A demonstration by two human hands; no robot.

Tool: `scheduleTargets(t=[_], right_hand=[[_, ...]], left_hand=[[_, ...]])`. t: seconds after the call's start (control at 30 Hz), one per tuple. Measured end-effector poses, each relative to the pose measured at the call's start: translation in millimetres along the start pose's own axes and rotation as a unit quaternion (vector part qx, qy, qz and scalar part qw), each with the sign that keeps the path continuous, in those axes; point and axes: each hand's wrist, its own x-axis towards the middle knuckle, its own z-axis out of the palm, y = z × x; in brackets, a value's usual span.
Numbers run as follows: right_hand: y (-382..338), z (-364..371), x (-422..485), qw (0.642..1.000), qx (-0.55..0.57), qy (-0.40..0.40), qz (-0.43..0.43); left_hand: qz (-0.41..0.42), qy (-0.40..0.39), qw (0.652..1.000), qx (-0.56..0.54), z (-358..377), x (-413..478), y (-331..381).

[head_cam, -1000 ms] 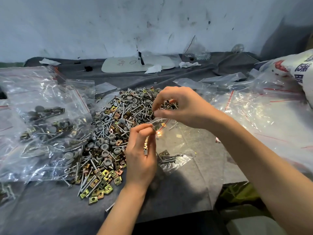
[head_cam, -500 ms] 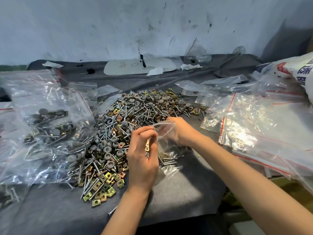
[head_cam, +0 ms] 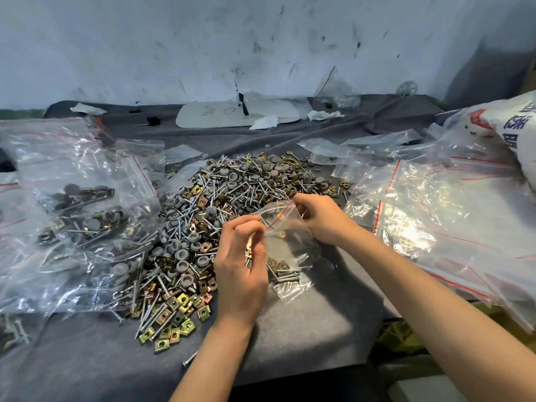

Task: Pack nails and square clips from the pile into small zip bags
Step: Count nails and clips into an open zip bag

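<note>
1. Since a second ago your right hand has come down off the pile to the mouth of the small zip bag; your left hand has stayed at the bag's near edge.
2. Far left on the worktop, filled bags lie heaped, with dark hardware showing through the clear plastic.
3. Just right of them the pile spreads over the grey cloth. It is a mix of silver nails, grey caps and brassy square clips, which lie thickest at its near edge.
4. Your left grip is clamped: thumb and fingers pinch the bag's left rim, with a few clips caught in the same fingers.
5. You hold the small zip bag between your hands, just right of the pile. It is clear, with a red line across its mouth. Its bottom rests on the worktop and holds a few clips and nails.
6. Your right grip is clamped on the mouth's far right corner.
7. Further right lie empty bags with red lines, and behind them a white sack with print.
</note>
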Motion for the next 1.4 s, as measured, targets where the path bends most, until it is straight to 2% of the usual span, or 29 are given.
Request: scheduleTargets(t=[0.1, 0.3, 0.43, 0.5, 0.57, 0.63, 0.73, 0.8, 0.87, 0.93, 1.03, 1.13, 1.4], right_hand=[[0, 8, -3, 0.999, -0.022, -0.032, -0.028], [-7, 15, 0, 0.999, -0.046, -0.006, -0.013], [-13, -5, -2, 0.994, 0.082, 0.061, 0.023], [-28, -23, -6, 0.976, 0.190, 0.102, -0.008], [-47, -41, -12, 0.953, 0.271, 0.101, -0.088], [-63, -53, -18, 0.957, 0.238, 0.047, -0.159], [-73, -57, -20, 0.982, 0.076, -0.020, -0.172], [-70, -56, -16, 0.984, 0.078, 0.024, -0.156], [-61, -54, -8, 0.977, 0.150, 0.102, -0.115], [-49, -47, 4, 0.977, 0.131, 0.154, -0.061], [-27, -19, 16, 0.996, 0.024, 0.076, 0.029], [-11, 14, 19, 0.997, -0.048, 0.033, 0.058], [-11, 25, 20, 0.997, -0.030, 0.042, 0.056]], left_hand=[[0.006, -0.001, 1.000, 0.003, 0, 0, 0], [0.004, -0.006, 1.000, 0.008, 0, 0, 0], [0.002, -0.010, 1.000, 0.011, 0, 0, 0], [0.004, -0.012, 1.000, 0.010, 0, 1, 0], [0.012, -0.014, 1.000, 0.015, 1, 1, 0], [0.027, -0.008, 0.999, 0.020, 1, 2, -1], [0.035, 0.001, 0.999, 0.015, 1, 1, 0], [0.031, 0.002, 0.999, 0.018, 0, 0, -1], [0.020, -0.002, 1.000, 0.011, 0, 0, 0], [0.013, -0.005, 1.000, 0.005, -1, 0, 1], [0.007, -0.003, 1.000, 0.003, 0, 0, 1], [0.004, -0.001, 1.000, -0.004, 0, 0, 2], [0.001, -0.002, 1.000, 0.009, 0, 1, 0]])
